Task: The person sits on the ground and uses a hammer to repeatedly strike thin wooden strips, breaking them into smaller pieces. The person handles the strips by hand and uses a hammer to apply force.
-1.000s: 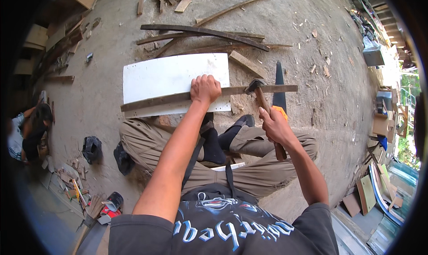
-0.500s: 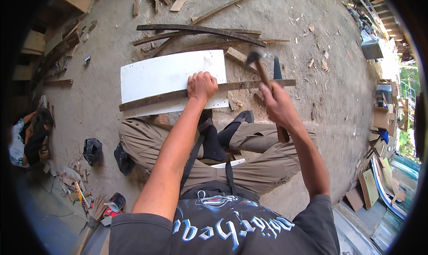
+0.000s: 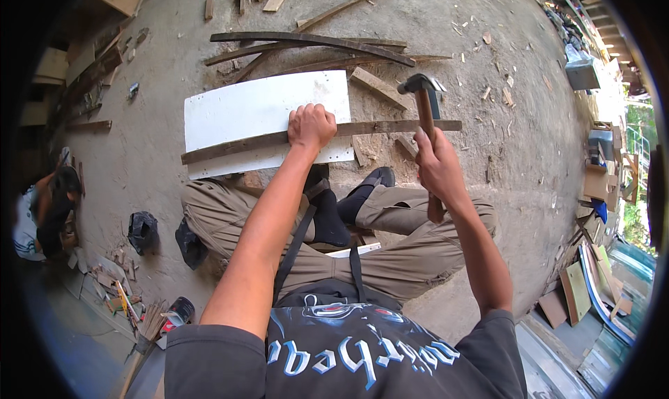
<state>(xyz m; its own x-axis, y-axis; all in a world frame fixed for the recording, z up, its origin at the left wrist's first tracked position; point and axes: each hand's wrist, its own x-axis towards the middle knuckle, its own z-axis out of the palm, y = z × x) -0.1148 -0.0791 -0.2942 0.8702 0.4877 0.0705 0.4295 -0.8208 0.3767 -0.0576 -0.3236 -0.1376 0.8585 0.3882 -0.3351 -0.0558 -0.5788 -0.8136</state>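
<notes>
In the head view, my left hand [image 3: 311, 127], at the centre of the frame, is closed over a long, dark-brown wooden strip [image 3: 237, 147]; the knuckles cover that stretch of wood, and my fingertips are hidden. My right hand [image 3: 439, 165], right of centre and well apart from the left, is wrapped round the brown wooden handle of a claw hammer [image 3: 424, 110] with a dark metal head. The handle crosses in front of the strip; the gap between them is hard to judge. Behind the hammer, a dark, flat blade [image 3: 436, 106] shows only in part.

The strip lies across a white rectangular board [image 3: 265, 92], its right end jutting well past the board's right edge, its left end about level with the left edge. What supports the board is mostly hidden.

At the left rim, another person [image 3: 45, 211] is blurred and partly lost in the black border. Crossed brown strips [image 3: 313, 40] limit the space above the board; the widest open room is the grey, chip-strewn floor [image 3: 519, 148] right of the hammer.
</notes>
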